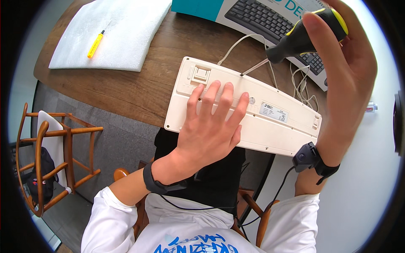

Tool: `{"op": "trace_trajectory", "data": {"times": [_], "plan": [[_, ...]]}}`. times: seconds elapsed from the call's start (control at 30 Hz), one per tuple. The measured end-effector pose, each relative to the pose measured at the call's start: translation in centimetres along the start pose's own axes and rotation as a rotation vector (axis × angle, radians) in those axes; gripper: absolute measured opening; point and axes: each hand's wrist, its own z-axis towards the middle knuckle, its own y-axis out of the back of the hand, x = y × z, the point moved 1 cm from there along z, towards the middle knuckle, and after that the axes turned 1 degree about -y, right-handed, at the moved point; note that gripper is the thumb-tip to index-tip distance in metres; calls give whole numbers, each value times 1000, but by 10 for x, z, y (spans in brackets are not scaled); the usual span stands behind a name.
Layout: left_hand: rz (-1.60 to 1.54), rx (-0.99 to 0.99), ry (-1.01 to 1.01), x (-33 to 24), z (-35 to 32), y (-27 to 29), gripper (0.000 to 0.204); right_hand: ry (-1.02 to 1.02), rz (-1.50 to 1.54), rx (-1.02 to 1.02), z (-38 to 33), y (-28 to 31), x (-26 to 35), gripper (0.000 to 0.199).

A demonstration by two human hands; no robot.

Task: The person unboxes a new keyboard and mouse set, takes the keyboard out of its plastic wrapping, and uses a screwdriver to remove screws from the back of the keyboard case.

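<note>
Dark wood worktop (139,90), rounded near-left corner. White foam sheet (114,31) at far-left with a yellow marker (95,44) on it. Cream keyboard (270,122) face-down, overhanging near edge. Keyboard box (253,17) at far edge. White cable (297,84) coiled between them.

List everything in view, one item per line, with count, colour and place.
keyboard: one, cream, upside down at the table edge
screwdriver: one, black and yellow handle, tip on the keyboard's back
keyboard box: one, teal and white, far side of table
foam sheet: one, white, far left of table
marker: one, yellow, on the foam sheet
table: one, dark wood
chair: one, wooden, lower left
left hand: flat on the keyboard
right hand: gripping the screwdriver
</note>
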Motion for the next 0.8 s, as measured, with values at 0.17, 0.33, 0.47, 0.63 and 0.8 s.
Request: {"op": "trace_trajectory", "data": {"times": [0.17,0.33,0.47,0.63,0.8], "plan": [[8,8,-7,0,0,0,62,-59,47,60,-7,12,-8,29],[15,13,-2,1,-1,0,61,-69,60,32,-11,2,-5,28],[15,18,0,1,-1,0,61,-80,26,-65,-9,8,-15,28],[6,11,-7,0,0,0,61,-95,25,-17,-11,21,-19,29],[16,8,-3,1,-1,-1,60,-98,61,58,-17,13,-11,30]]}}
